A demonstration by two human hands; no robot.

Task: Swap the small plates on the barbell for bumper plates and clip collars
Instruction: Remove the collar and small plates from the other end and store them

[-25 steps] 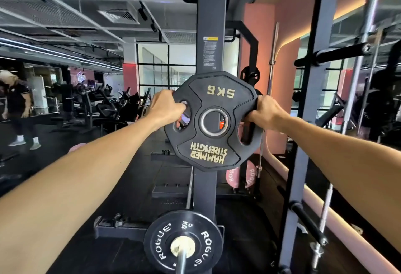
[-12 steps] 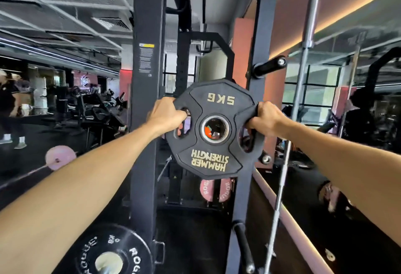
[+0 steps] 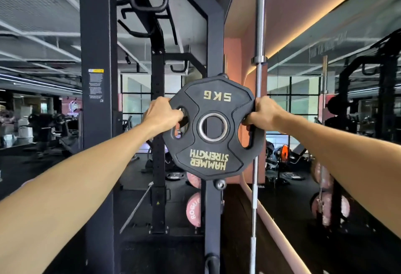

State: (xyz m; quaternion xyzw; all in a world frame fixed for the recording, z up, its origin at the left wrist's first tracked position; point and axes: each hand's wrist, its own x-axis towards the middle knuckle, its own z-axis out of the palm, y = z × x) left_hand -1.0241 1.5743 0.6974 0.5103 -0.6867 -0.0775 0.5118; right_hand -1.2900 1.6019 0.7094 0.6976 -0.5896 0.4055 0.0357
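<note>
I hold a small black 5 kg Hammer Strength plate [image 3: 211, 129] upside down at chest height, flat face toward me. My left hand [image 3: 161, 115] grips its left handle slot and my right hand [image 3: 263, 112] grips its right edge. The plate sits right in front of a black rack upright [image 3: 213, 213]; a storage peg tip [image 3: 220, 184] shows just below the plate. Pink Rogue bumper plates [image 3: 193, 209] hang low on the rack behind. The barbell on the floor is out of view.
A thick black rack post [image 3: 97, 121] stands at left. A bare steel barbell [image 3: 259, 56] stands upright just right of the plate. A mirror wall [image 3: 336, 111] runs along the right, with a pale ledge [image 3: 271, 219] at its base. Gym machines fill the far left.
I have moved forward and to the right with the plate. The rack upright is now directly behind it, and the Rogue plate on the floor barbell has left the view.
</note>
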